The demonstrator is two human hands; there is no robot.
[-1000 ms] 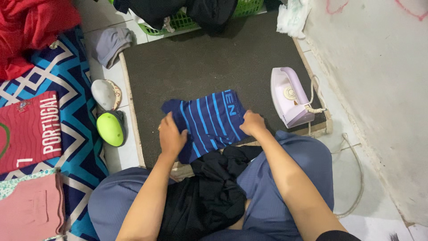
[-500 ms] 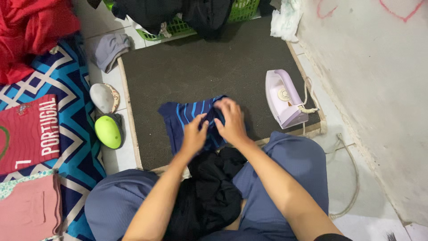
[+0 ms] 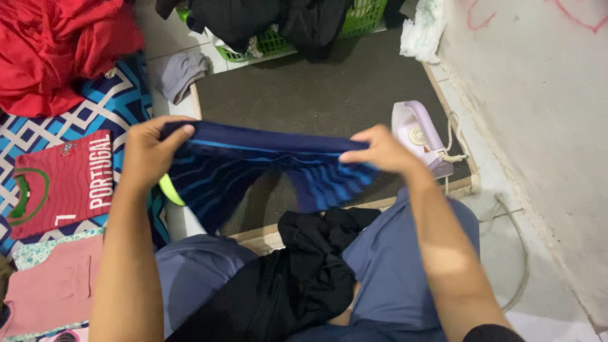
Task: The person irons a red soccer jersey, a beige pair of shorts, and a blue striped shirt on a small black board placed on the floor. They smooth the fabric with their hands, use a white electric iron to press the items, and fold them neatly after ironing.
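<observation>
I hold a navy garment with light-blue stripes [image 3: 253, 166] stretched out in the air above the dark ironing mat [image 3: 304, 95]. My left hand [image 3: 151, 151] grips its left end and my right hand [image 3: 380, 152] grips its right end. The cloth sags between them and hangs toward my lap. A black garment [image 3: 297, 278] lies bunched on my lap between my knees.
A pale purple iron [image 3: 419, 136] stands at the mat's right edge, its cord running to the wall side. A green basket [image 3: 364, 16] of dark clothes sits at the far end. Left lie a folded red shirt [image 3: 60, 183], a pink shirt [image 3: 54, 288], a red pile [image 3: 57, 44].
The striped garment was lying folded on the mat under both hands. Now both hands have lifted it and pulled apart, spreading it wide in the air.
</observation>
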